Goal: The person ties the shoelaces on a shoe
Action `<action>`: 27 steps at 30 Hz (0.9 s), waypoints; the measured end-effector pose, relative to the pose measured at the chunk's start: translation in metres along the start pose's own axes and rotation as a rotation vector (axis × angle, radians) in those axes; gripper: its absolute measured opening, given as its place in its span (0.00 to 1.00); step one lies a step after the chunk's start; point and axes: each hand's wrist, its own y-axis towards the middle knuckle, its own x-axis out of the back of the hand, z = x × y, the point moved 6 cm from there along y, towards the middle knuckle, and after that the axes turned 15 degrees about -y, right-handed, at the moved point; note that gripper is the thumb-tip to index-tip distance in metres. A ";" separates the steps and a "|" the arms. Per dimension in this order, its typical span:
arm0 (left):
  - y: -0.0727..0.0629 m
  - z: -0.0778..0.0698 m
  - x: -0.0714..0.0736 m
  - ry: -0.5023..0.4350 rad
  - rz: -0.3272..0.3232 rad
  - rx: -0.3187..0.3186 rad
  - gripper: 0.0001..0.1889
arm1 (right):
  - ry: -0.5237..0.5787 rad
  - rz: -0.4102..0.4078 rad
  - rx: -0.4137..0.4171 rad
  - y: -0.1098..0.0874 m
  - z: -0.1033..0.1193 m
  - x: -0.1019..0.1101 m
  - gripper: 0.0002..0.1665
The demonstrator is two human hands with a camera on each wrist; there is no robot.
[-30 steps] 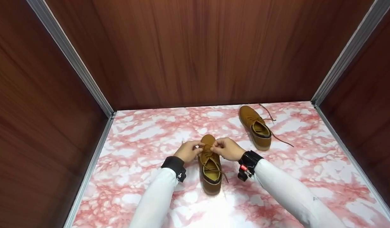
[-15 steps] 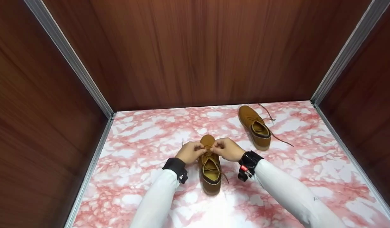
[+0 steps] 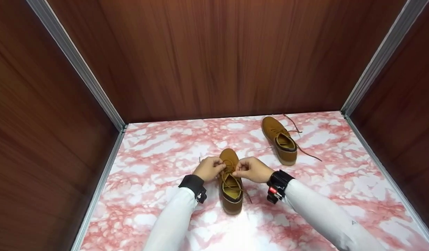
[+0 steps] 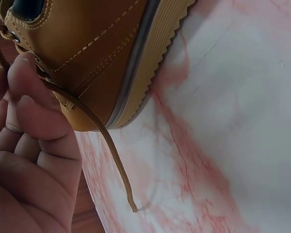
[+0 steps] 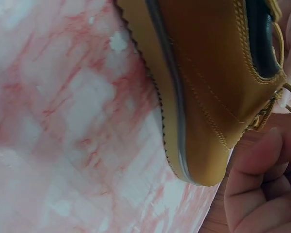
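The near shoe [image 3: 232, 206] is being flanked by 2 hands, sole down on the worktop [image 3: 148, 209], toe pointing away. Its lace [image 4: 109, 143] is being pinched between thumb and finger by the left hand [image 3: 209, 168], the loose end being left to hang alongside. At the lacing [image 3: 228, 169], the right hand [image 3: 254, 169] is being held with thumb and fingertip together, apparently pinching lace. Lace adjusting seems to be being done; a steady grip and even pull are seemingly being called for next. The other shoe [image 3: 287, 157] is being left untouched, farther right, laces [image 3: 309, 154] trailing.
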 end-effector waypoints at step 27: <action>-0.006 0.006 0.003 -0.045 -0.019 0.061 0.09 | -0.092 0.070 0.157 -0.003 0.019 -0.033 0.03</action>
